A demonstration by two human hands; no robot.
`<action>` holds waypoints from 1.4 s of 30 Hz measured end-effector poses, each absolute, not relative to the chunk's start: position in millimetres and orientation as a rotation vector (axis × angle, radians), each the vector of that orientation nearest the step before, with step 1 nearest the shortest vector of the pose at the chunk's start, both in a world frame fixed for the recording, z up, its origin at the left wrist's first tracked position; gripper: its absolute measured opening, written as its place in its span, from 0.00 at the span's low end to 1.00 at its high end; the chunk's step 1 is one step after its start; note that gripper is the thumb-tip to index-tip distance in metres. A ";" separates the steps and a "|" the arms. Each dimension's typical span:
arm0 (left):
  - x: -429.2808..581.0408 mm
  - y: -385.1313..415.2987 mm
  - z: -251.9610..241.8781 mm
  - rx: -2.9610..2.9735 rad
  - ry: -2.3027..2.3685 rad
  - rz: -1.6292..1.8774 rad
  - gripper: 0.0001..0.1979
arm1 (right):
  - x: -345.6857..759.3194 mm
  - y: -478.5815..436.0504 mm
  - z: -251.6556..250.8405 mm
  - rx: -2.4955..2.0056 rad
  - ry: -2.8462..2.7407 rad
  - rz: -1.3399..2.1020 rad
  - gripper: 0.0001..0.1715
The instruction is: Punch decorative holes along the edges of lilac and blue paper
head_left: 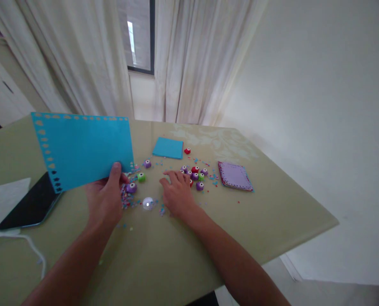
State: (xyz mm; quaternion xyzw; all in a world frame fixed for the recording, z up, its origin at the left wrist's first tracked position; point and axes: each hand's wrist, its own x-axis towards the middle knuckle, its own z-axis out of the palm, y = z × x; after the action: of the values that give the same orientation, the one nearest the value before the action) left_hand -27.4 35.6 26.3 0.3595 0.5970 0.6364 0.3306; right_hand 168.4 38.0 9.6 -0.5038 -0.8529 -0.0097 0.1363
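My left hand grips a blue paper sheet by its lower right part, holding it up off the table. Small punched shapes run along the sheet's top and left edges. My right hand is over the table with its fingers apart and bent, beside a cluster of small punches in purple, red and green, such as a purple punch. Nothing shows in its fingers. A green punch and another purple punch stand between my hands, among scattered paper bits.
A stack of blue paper lies farther back, with a red punch beside it. To the right is a lilac paper stack with punched edges. A dark tablet, white sheet and white cable lie left.
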 end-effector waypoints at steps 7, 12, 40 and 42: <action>-17.1 33.2 36.1 0.705 1.431 1.858 0.16 | 128.9 26.4 -1.5 -1.018 -2.646 -0.008 0.31; -17.0 35.8 23.2 0.781 1.457 1.795 0.16 | 134.5 32.8 5.6 -1.146 -2.678 -0.036 0.16; -4.3 24.9 19.4 1.132 1.467 1.382 0.22 | 174.4 53.3 22.7 -0.993 -0.983 1.561 0.30; -3.4 24.6 20.0 1.134 1.442 1.383 0.22 | 174.5 52.8 23.1 -0.981 -1.008 1.562 0.29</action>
State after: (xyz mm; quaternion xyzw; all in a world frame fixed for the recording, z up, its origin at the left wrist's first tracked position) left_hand -3.4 24.6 20.0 0.4503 0.5726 0.5493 0.4095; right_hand 174.5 52.8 23.1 -0.4051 -0.4163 0.6450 0.4965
